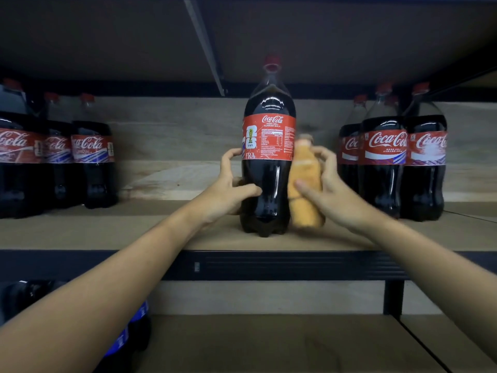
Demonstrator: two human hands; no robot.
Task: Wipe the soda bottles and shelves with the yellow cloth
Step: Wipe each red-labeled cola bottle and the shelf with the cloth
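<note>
Head view: bottle-wiping step in hand, judged. Soda bottle (267,157) stands upright near front edge of shelf (107,232), full of dark cola, red cap on. Left hand (231,181) grips its lower left side, fingers curled round. Right hand (326,181) clamps bunched yellow cloth (305,189) against bottle's right side. Next move likely needs turning bottle, cloth sliding up toward label. Cola bottle groups left (56,154) and right (392,154), all filled, capped. Lower shelf (269,343): dark bottles (129,329) at left, contents unclear.

left hand (233,184): fingers curled, gripping | right hand (326,184): fingers curled, gripping | both arms extended forward
</note>
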